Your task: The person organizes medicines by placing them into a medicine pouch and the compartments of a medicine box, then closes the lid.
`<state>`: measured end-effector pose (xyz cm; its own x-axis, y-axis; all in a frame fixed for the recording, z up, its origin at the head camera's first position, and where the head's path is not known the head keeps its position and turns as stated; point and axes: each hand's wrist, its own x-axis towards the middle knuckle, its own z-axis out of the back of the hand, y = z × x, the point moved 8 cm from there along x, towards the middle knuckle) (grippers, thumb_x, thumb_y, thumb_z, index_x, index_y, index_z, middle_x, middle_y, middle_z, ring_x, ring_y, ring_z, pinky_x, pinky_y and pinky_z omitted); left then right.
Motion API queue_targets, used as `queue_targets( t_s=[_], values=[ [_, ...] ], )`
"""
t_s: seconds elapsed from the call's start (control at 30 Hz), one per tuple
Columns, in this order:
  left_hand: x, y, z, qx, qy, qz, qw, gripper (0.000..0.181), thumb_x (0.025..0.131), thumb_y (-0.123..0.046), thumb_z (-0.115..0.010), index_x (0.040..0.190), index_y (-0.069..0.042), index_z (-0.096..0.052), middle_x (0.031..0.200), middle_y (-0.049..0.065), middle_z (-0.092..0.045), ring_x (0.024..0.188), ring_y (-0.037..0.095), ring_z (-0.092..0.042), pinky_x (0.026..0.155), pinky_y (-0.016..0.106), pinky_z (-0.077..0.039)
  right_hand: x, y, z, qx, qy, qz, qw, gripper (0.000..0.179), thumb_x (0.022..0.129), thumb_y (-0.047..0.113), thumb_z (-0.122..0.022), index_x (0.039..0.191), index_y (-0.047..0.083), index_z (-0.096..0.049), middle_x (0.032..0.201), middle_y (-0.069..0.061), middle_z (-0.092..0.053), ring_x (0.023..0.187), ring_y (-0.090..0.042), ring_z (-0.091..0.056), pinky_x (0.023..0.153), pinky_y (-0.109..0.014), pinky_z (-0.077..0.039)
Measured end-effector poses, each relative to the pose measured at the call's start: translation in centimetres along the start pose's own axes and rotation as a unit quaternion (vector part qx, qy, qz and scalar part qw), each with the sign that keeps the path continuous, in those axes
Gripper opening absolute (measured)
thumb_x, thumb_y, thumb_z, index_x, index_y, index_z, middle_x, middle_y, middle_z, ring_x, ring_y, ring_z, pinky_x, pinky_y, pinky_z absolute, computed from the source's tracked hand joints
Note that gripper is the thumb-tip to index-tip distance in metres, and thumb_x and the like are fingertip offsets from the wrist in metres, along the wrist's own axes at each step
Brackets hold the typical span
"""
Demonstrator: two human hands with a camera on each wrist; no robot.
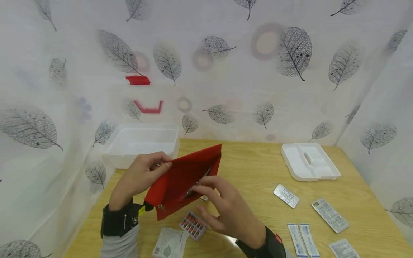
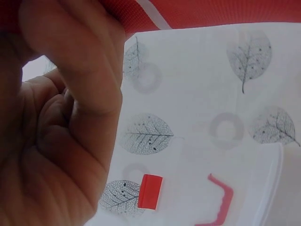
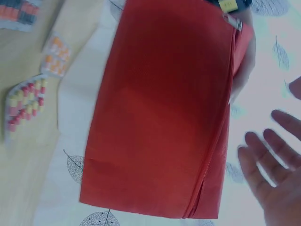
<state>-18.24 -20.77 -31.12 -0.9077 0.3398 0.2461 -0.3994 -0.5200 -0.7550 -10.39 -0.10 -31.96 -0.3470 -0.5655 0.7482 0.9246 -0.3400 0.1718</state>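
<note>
A red zip pouch [image 1: 190, 168] is held up over the table, tilted, its mouth gaping toward the head camera. My left hand [image 1: 142, 175] grips its upper left edge between thumb and fingers. In the head view my right hand [image 1: 226, 208] overlaps the pouch's near zipped edge, fingers loosely bent. The right wrist view shows that hand [image 3: 277, 165] with spread fingers, holding nothing, beside the pouch's zip [image 3: 207, 165]. The inside of the pouch is mostly in shadow. Below it lie a blister pack of dark and red capsules [image 1: 193, 225] and a white printed packet [image 1: 170, 243].
A white box [image 1: 111, 161] stands back left, with a red handle [image 1: 150, 110] showing behind it. Back right lies a white compartment tray [image 1: 300, 173]. Silver blister packs [image 1: 286, 196], narrow blue-white sachets [image 1: 297, 240] and a pale packet [image 1: 343, 249] lie on the right. A leaf-patterned curtain surrounds the table.
</note>
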Motion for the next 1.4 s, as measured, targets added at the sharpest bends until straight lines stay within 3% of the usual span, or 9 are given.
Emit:
queue_targets(
  t_s=[0.1,0.27,0.47,0.63,0.9,1.17,1.4],
  values=[
    [-0.1,0.3,0.4,-0.003,-0.011,0.013,0.9998,0.009,0.101,-0.013,-0.064,0.102,-0.01,-0.072,0.089,0.004,-0.074,0.069,0.012,-0.069,0.057,0.03,-0.057,-1.2,0.9,-0.6,0.003,0.027,0.028,0.9992,0.023,0.097,0.029,-0.065,0.115,0.014,-0.068,0.108,0.002,-0.064,0.092,-0.009,-0.06,0.078,-0.021,-0.05],
    [-0.3,0.7,0.8,-0.027,-0.013,0.04,0.9988,0.011,0.101,-0.016,-0.064,0.103,-0.009,-0.071,0.09,0.007,-0.075,0.071,0.016,-0.071,0.058,0.033,-0.059,-4.0,0.7,-4.2,-0.017,0.15,0.015,0.9885,0.032,0.089,0.029,-0.076,0.118,0.019,-0.066,0.109,0.008,-0.061,0.093,-0.006,-0.059,0.08,-0.022,-0.05],
    [-0.6,0.8,0.8,-0.037,-0.009,0.05,0.998,0.011,0.101,-0.016,-0.064,0.104,-0.007,-0.071,0.09,0.008,-0.074,0.072,0.016,-0.071,0.058,0.032,-0.059,-6.9,-0.2,-8.8,-0.001,0.3,-0.042,0.9531,0.063,0.085,0.033,-0.079,0.141,0.019,-0.057,0.137,0.001,-0.06,0.122,-0.014,-0.059,0.094,-0.032,-0.052],
    [-0.6,0.8,0.7,-0.031,-0.008,0.048,0.9983,0.011,0.101,-0.016,-0.064,0.103,-0.008,-0.071,0.091,0.007,-0.075,0.072,0.016,-0.071,0.058,0.032,-0.058,-8.6,-0.4,-11.2,0.022,0.361,-0.06,0.9304,0.084,0.086,0.041,-0.079,0.157,0.027,-0.038,0.159,0.001,-0.042,0.143,-0.018,-0.044,0.102,-0.038,-0.049],
    [-0.5,0.9,0.7,-0.036,-0.003,0.049,0.9982,0.011,0.101,-0.016,-0.064,0.105,-0.008,-0.071,0.094,0.008,-0.075,0.074,0.017,-0.071,0.059,0.033,-0.059,-9.5,-0.1,-12.3,-0.005,0.375,-0.052,0.9256,0.071,0.09,0.035,-0.075,0.154,0.029,-0.044,0.157,0.0,-0.045,0.141,-0.019,-0.047,0.1,-0.038,-0.05],
    [-0.5,0.7,0.6,-0.029,0.007,0.045,0.9986,0.014,0.101,-0.015,-0.063,0.108,-0.008,-0.073,0.097,0.007,-0.075,0.075,0.016,-0.07,0.06,0.031,-0.059,-9.0,0.0,-12.1,-0.003,0.342,-0.053,0.9381,0.046,0.095,0.024,-0.071,0.14,0.028,-0.058,0.138,0.002,-0.057,0.121,-0.013,-0.058,0.089,-0.026,-0.051],
    [-0.5,0.6,0.5,-0.027,0.008,0.044,0.9986,0.012,0.101,-0.016,-0.064,0.106,-0.009,-0.073,0.096,0.006,-0.075,0.076,0.015,-0.07,0.061,0.03,-0.058,-8.8,0.2,-11.9,-0.004,0.332,-0.052,0.9417,0.052,0.088,0.015,-0.074,0.136,0.028,-0.06,0.128,0.003,-0.059,0.107,-0.011,-0.059,0.082,-0.023,-0.051]
  ],
)
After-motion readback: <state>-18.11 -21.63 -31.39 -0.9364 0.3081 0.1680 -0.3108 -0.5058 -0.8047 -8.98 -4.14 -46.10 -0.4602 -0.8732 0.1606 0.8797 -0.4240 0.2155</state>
